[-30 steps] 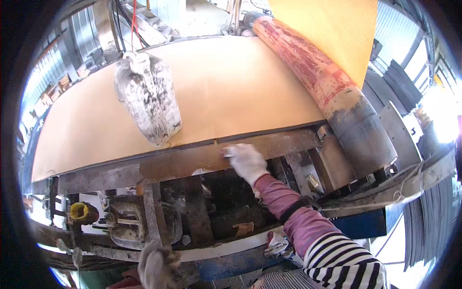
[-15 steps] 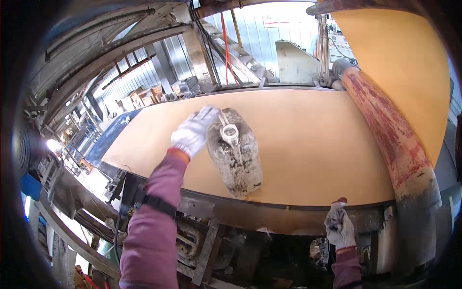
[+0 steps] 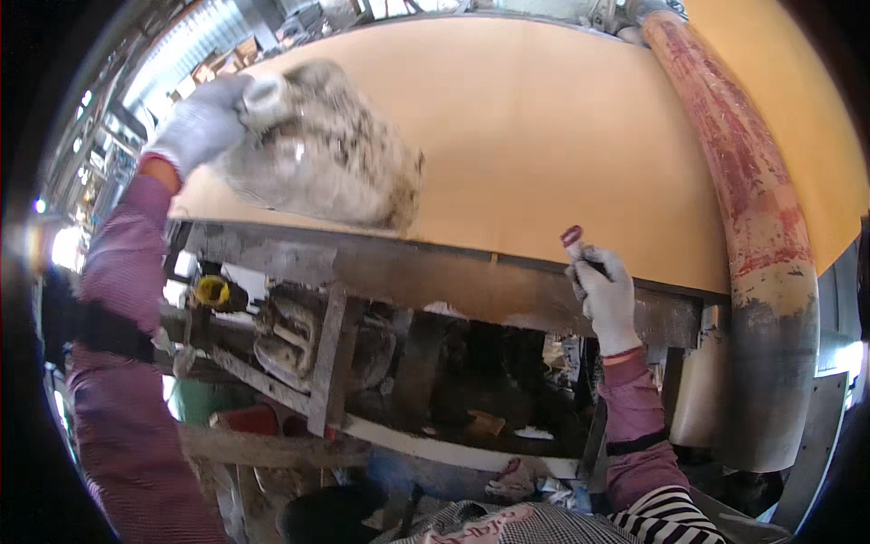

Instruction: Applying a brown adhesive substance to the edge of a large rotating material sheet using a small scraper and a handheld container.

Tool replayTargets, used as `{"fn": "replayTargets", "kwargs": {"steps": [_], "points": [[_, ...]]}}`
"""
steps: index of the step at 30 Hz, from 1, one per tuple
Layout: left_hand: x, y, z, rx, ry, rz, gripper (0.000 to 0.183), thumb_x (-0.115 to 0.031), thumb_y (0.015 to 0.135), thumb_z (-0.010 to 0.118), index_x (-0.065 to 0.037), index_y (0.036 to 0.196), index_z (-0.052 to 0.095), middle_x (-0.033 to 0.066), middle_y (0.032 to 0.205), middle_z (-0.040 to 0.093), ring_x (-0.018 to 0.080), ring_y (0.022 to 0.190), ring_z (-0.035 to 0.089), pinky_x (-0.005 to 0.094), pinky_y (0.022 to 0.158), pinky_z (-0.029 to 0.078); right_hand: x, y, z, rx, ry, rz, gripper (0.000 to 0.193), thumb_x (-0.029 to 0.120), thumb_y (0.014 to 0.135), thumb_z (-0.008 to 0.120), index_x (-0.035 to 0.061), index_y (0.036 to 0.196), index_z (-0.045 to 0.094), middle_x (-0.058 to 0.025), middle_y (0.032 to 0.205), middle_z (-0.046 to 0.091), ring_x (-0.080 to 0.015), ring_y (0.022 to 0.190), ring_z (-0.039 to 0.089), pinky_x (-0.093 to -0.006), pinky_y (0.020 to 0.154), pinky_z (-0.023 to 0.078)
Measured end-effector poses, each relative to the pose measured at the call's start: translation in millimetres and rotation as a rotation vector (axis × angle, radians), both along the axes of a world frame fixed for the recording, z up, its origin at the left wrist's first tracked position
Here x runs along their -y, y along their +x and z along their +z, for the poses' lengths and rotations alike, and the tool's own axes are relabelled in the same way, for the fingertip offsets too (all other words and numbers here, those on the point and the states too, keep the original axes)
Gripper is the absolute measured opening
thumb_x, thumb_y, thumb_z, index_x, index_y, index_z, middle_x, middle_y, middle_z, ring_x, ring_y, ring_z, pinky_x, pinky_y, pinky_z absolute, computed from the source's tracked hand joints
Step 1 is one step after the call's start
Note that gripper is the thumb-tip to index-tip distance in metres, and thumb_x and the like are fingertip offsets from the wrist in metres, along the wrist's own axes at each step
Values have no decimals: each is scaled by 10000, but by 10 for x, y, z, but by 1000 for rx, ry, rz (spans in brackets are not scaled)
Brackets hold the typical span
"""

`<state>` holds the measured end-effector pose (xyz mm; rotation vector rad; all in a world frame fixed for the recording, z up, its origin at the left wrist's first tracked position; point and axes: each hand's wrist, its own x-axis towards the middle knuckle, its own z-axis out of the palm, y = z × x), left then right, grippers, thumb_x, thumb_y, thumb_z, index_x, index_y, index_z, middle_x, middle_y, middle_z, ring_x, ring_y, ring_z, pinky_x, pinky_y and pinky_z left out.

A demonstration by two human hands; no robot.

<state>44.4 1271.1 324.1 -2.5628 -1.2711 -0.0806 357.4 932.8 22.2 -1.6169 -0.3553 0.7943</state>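
My left hand [image 3: 201,125], in a white work glove, grips a grimy, translucent plastic jug [image 3: 340,150] by its neck end. The jug is tilted, with its uncapped round mouth [image 3: 265,98] towards that hand. Its body hangs over the near-left part of a tan sheet [image 3: 535,127]; whether its lower end touches the sheet I cannot tell. At the sheet's near edge, my gloved right hand [image 3: 605,295] is closed around a small piece with a dark red, ring-like end [image 3: 571,236]. What that piece is does not show clearly.
A large roller [image 3: 725,163] with worn red patches runs along the right side, with a yellow-orange sheet [image 3: 797,100] behind it. A dark metal beam [image 3: 417,272] borders the near edge. Machine parts and a yellow ring-shaped fitting [image 3: 212,290] sit below it.
My left hand has taken hold of the jug, which stood on the sheet, and tipped it, bringing it left and nearer. My right hand still holds the red-ended piece. The view has tilted down.
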Motion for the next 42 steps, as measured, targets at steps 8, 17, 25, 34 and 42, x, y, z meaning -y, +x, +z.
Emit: {"fn": "replayTargets", "kwargs": {"steps": [8, 17, 25, 34, 42], "points": [[801, -1516, 610, 1010, -325, 151, 342, -210, 944, 522, -31, 1194, 671, 1, 852, 665, 103, 697, 598, 269, 622, 477, 78, -104, 141, 1249, -62, 558, 219, 165, 772, 713, 135, 981, 771, -79, 1088, 720, -268, 1031, 661, -379, 901, 522], [3164, -3028, 1247, 535, 65, 537, 333, -420, 969, 577, -120, 1055, 694, -82, 642, 437, 32, 546, 377, 244, 476, 291, -298, 797, -88, 1594, -157, 640, 198, 93, 779, 710, 2, 955, 714, -176, 941, 722, -300, 916, 698, -434, 852, 547], [4566, -3911, 736, 3, 218, 422, 200, -126, 689, 684, -51, 867, 631, 87, 728, 566, 267, 682, 589, 304, 599, 441, -554, -188, 1304, 830, -336, 690, 317, 179, 925, 660, 71, 1221, 690, -85, 979, 735, -173, 849, 677, -304, 777, 546], [5576, -4092, -1154, 1079, -230, 1101, 129, -97, 947, 580, -81, 820, 588, -64, 729, 469, 36, 654, 435, 220, 561, 373, -69, -2247, 1262, -70, 65, 892, 369, 310, 1001, 643, 37, 1249, 648, -9, 1011, 684, -66, 767, 600, -189, 601, 468], [5900, -4158, -2599, 968, -145, 1283, 227, -237, 934, 688, -51, 824, 618, 138, 727, 651, 276, 614, 628, 398, 630, 511, 175, -4133, 686, -20, 111, 1268, 378, 19, 861, 645, 14, 1238, 620, -47, 1021, 651, -104, 799, 622, -249, 663, 525]]}}
